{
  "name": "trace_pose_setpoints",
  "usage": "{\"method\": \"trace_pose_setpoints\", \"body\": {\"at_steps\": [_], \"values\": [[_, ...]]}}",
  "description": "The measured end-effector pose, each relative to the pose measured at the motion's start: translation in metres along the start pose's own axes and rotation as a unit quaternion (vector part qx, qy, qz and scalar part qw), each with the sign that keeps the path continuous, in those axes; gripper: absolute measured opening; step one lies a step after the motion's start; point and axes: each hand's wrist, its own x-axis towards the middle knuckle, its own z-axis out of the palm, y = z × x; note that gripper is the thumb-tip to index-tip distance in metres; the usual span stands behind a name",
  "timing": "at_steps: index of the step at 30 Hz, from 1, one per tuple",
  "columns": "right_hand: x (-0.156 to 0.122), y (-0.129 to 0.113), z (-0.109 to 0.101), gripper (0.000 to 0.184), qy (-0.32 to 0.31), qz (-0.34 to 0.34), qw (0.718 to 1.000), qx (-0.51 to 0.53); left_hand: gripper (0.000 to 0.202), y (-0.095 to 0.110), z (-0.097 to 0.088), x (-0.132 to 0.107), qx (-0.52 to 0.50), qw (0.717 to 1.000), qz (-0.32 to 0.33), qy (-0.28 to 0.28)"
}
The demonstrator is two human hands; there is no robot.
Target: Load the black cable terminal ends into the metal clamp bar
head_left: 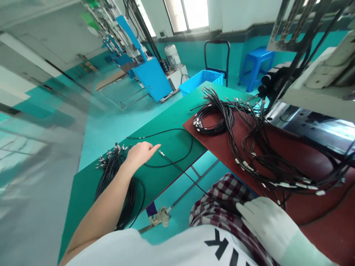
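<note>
green tabletop [155,184] under black cables [107,174], red surface [332,225] alongside, blue crate [191,85] beyond

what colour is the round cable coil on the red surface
The round cable coil is black with white patches, seen in the head view.

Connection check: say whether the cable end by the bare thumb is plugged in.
Unplugged: the cable end is free, with no socket around it.

Overexposed window [196,14], blurred left edge
</note>
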Motion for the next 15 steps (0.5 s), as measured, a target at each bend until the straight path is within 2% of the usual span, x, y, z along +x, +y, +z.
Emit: {"method": "trace_pose_setpoints", "body": {"at_steps": [2,4,5,6,7,9,11,14,15], "values": [[0.009,-0.006,-0.013,0.031,0.022,0.023,0.999,0.005,0.040,0.040,0.032,0.013,0.106,0.982,0.150,-0.050],[0.016,-0.006,-0.033,0.035,0.036,0.033,0.999,0.009,0.039,0.086,0.080,0.039,0.100,0.956,0.254,-0.111],[0.017,-0.004,-0.044,0.037,0.039,0.024,0.999,-0.002,0.036,0.109,0.105,0.056,0.099,0.948,0.277,-0.120],[0.016,0.001,-0.054,0.038,0.042,0.012,0.999,-0.022,0.034,0.130,0.129,0.074,0.102,0.950,0.268,-0.121],[0.013,0.007,-0.062,0.039,0.042,0.001,0.998,-0.051,0.034,0.149,0.150,0.090,0.102,0.958,0.231,-0.134],[0.005,0.022,-0.071,0.042,0.042,0.020,0.993,-0.113,0.043,0.178,0.179,0.116,0.117,0.958,0.186,-0.183],[0.000,0.034,-0.072,0.047,0.058,0.085,0.983,-0.151,0.049,0.193,0.189,0.125,0.145,0.953,0.162,-0.209],[0.005,0.042,-0.070,0.059,0.100,0.150,0.965,-0.191,0.044,0.190,0.185,0.111,0.141,0.954,0.233,-0.123],[0.009,0.043,-0.070,0.062,0.115,0.153,0.959,-0.209,0.043,0.185,0.183,0.102,0.123,0.953,0.251,-0.118]]}}
